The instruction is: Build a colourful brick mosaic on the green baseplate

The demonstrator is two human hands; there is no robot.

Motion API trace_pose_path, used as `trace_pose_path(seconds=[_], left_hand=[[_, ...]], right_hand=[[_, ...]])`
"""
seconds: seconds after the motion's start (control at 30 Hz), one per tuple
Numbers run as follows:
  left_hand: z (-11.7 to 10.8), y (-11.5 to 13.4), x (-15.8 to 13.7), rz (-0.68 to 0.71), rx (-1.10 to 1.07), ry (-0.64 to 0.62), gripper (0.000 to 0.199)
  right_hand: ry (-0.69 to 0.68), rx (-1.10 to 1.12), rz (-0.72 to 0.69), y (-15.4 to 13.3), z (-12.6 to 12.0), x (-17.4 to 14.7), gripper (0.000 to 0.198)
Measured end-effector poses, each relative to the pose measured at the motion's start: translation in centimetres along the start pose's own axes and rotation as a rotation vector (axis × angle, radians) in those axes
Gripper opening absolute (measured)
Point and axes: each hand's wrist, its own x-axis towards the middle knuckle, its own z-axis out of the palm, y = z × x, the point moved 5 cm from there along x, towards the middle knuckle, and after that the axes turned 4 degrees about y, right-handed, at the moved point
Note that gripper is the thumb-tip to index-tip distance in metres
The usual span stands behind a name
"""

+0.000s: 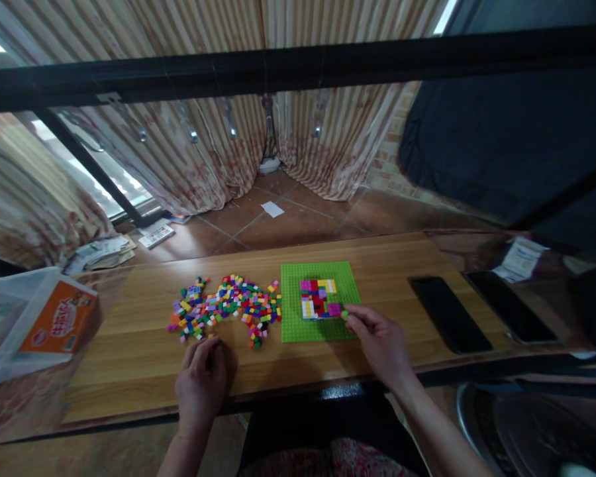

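A green studded baseplate point(291, 328) lies on the wooden table. On it stands a low block of toy bricks point(318, 301) in red, white, yellow, magenta and blue. My right hand point(380, 341) is at the plate's right side, thumb and fingers pinching a small light green brick point(345, 315) close to the block's right edge. Whether that brick touches the block I cannot tell. Left of the plate spreads a heap of loose coloured bricks point(233, 298). My left hand point(201, 371) rests at the heap's near edge with curled fingers; what they hold, if anything, is hidden.
Two dark phones point(449, 315) point(511, 308) lie toward the table's right end. A clear plastic bin point(10, 324) with an orange label stands at the left. Behind the table are a dark metal rail point(278, 73), curtains point(218, 152) and a tiled floor point(243, 222).
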Motion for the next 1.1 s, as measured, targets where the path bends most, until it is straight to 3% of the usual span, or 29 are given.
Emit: trace_pose_path(seconds=[0.23, 0.47, 0.7, 0.93, 1.1], left_hand=[[0.0, -0.1, -0.1, -0.018, -0.006, -0.006, 0.018], [0.1, -0.1, -0.2, -0.024, 0.003, -0.006, 0.018], [0.3, -0.3, -0.2, -0.031, 0.000, -0.011, 0.018], [0.3, -0.3, -0.3, -0.022, -0.004, 0.001, 0.018], [0.4, -0.4, -0.4, -0.025, -0.013, -0.009, 0.019]], right_hand=[[-0.005, -0.193, -0.175, -2.2, 0.8, -0.1, 0.026], [-0.103, -0.486, -0.425, -4.2, 2.8, 1.7, 0.027], [-0.169, -0.692, -0.516, -4.2, 4.5, 2.9, 0.028], [-0.405, -0.807, -0.593, -4.9, 5.1, 4.1, 0.029], [-0.489, -0.815, -0.613, -5.0, 5.1, 4.4, 0.028]])
